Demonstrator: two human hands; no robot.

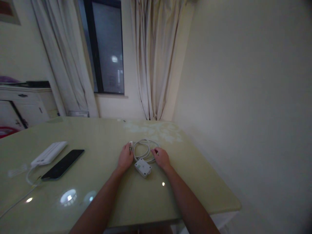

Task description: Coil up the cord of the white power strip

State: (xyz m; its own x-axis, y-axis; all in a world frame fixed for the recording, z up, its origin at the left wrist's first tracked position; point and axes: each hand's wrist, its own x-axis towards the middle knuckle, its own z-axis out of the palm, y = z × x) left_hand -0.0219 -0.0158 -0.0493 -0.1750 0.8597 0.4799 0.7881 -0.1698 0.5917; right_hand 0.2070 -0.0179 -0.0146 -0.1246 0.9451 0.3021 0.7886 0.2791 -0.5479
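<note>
A pale grey cable [141, 140] lies in loose loops on the table in front of me. Its lower part meets a small light-grey box [143, 167] with dark screws at its corners and a tab on one side. At the left of the loops, my left hand [125, 157] has its fingers closed on the cable by a small whitish end piece [131, 143], whose kind I cannot make out. My right hand [162, 158] pinches the cable at the right side of the loops. The box rests between my hands, touched by neither.
On the left of the glossy table [102, 133] lie a white power bank [50, 153] and a black phone [63, 165], with a white cord [18, 200] running off left. A wall [234, 97] borders the right side. Curtains [156, 58] and a window [109, 48] stand behind.
</note>
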